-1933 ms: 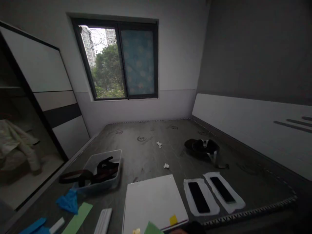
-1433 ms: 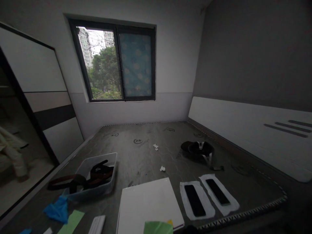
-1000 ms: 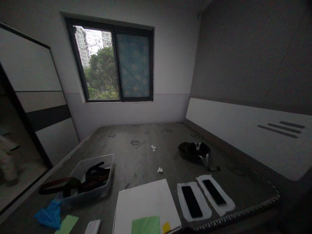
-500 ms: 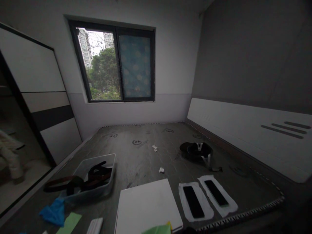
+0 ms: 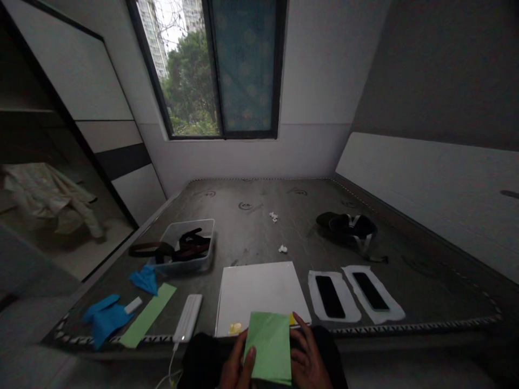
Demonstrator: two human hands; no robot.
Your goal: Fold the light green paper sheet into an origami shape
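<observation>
Left hand [image 5: 235, 368] grips green paper [image 5: 269, 346] at white board's [image 5: 259, 292] near edge; right hand [image 5: 308, 357] beside it, grip unclear | paper looks folded, remainder unclear | green strip [image 5: 149, 316] lies left of board

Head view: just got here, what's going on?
A person is holding a green sheet at the near edge of a bed. The left hand grips its left side, thumb over the front; the right hand is at its right edge, its grip hard to make out. Just beyond lies a flat white item. To its right, two dark phone-like slabs lie on white sheets; to its left is a white power strip.
</observation>
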